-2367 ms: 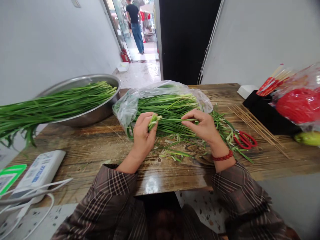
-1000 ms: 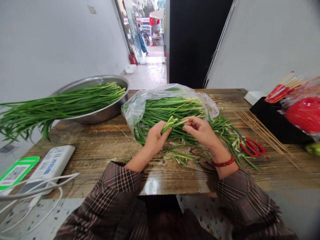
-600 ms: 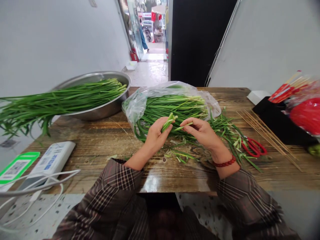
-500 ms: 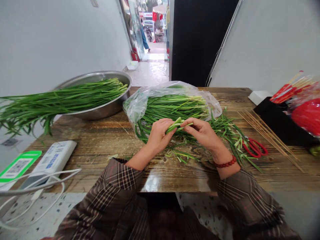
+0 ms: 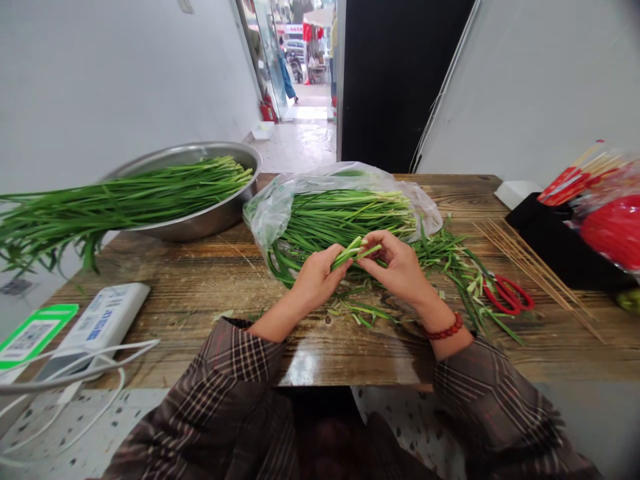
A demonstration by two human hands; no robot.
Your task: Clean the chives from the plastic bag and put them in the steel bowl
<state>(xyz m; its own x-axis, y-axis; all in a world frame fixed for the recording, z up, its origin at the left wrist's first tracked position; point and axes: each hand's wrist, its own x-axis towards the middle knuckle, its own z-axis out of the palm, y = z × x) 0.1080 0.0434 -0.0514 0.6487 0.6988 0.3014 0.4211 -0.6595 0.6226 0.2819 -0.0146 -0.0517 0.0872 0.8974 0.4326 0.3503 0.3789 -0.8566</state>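
A small bunch of thin green stems [image 5: 349, 253]
The left hand [image 5: 316, 275] holds it; the right hand [image 5: 397, 267] curls at its tips — pinching or not, I can't tell. A soft grip should keep stems whole. Behind, a see-through plastic bag [image 5: 270, 212] holds long green stalks [image 5: 335, 217] — more hang from a round silver metal bowl [image 5: 200, 227].

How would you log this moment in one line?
left hand: holding thin green stalks; right hand: at their pale ends; beyond: clear plastic bag; left side: round steel basin; right side: red-handled scissors
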